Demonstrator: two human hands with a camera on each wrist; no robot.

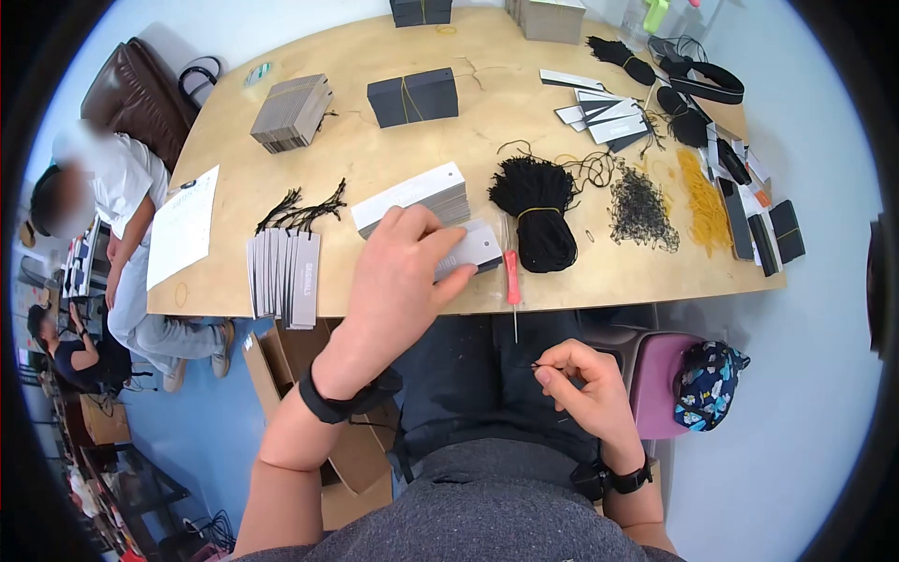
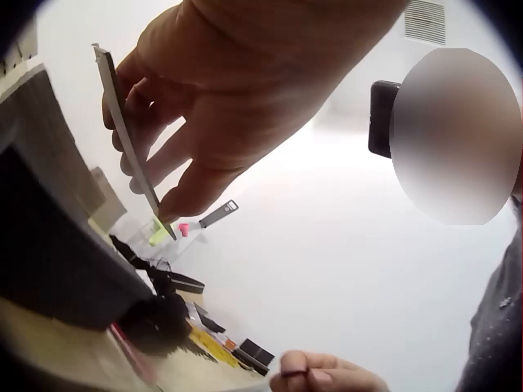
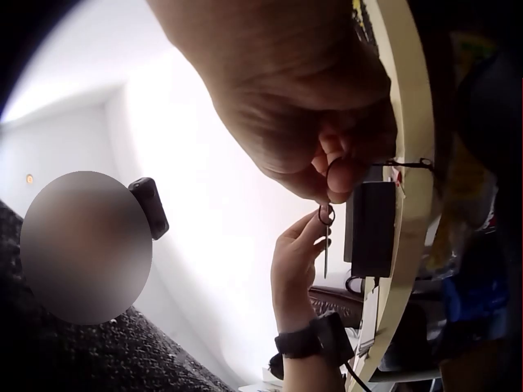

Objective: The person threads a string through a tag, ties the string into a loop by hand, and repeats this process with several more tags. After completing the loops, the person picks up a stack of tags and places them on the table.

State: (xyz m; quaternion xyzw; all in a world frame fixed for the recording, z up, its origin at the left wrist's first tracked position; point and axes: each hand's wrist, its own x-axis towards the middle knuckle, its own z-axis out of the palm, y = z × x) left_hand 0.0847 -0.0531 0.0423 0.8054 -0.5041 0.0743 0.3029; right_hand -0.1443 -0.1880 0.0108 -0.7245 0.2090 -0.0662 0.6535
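In the head view my left hand (image 1: 398,272) holds a grey printed tag (image 1: 479,245) with a punched hole, fingers on one face and thumb on the other. The left wrist view shows this tag (image 2: 127,139) nearly edge-on. Just beyond it stands a stack of similar tags (image 1: 412,199). Over my lap, my right hand (image 1: 585,379) pinches a thin black cord between thumb and index finger; dark loops of the cord (image 3: 421,164) show in the right wrist view. Between the hands, a red-handled tool (image 1: 512,276) with a thin metal shaft juts past the table edge.
A bundle of black cords (image 1: 534,215) lies right of the tags, then a pile of small black pins (image 1: 643,211) and yellow bands (image 1: 702,201). Fanned tags with cords (image 1: 286,276) lie left. Banded stacks (image 1: 412,97) stand farther back. Another person (image 1: 131,187) sits left.
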